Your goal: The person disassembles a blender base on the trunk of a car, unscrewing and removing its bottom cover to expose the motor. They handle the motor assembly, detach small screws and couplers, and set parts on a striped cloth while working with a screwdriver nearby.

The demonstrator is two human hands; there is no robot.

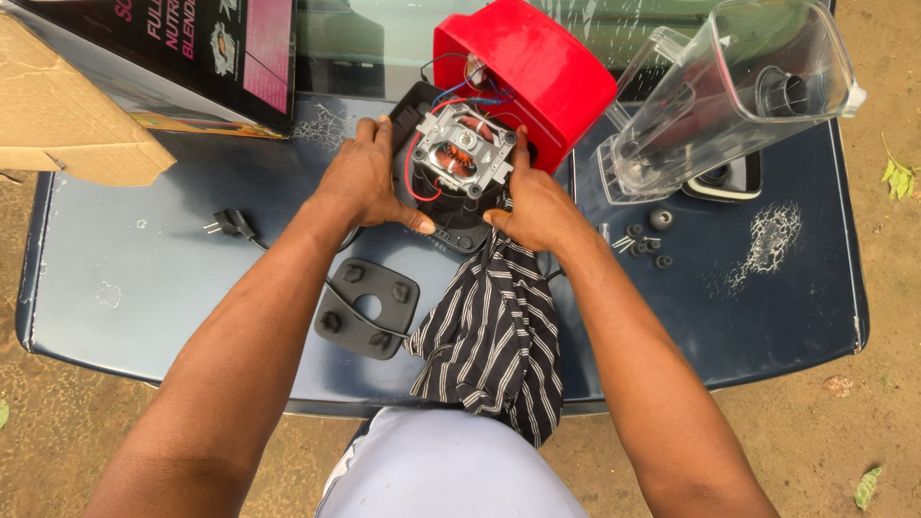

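**Inspector:** Motor [464, 153] sits exposed at the far middle of the blue table [173, 278], seated on a black base [422, 120]. Red and blue wires run from it into the red housing [523, 67], which is tipped back just behind.

**Clerk:** And the hands?

**Inspector:** Left hand [369, 182] cups the left side of the base, fingers curled on its far edge, thumb pointing right along the near rim. Right hand [537, 206] presses the right side, thumb up against the motor bracket. Both are closed on the assembly, not spread.

**Clerk:** Step in hand?

**Inspector:** By my judgement, the unit is opened and the motor block is being steadied or shifted in its seat. The wires are attached, so any lift calls for care and little travel.

**Clerk:** Loose parts?

**Inspector:** Black bottom plate [367, 307] lies near left. Striped cloth [494, 326] hangs over the near edge. Small feet and screws [643, 240] lie right of the hands. Clear jar [729, 91] lies on its side, far right. Plug [228, 223] lies left; a box [182, 58] stands far left.
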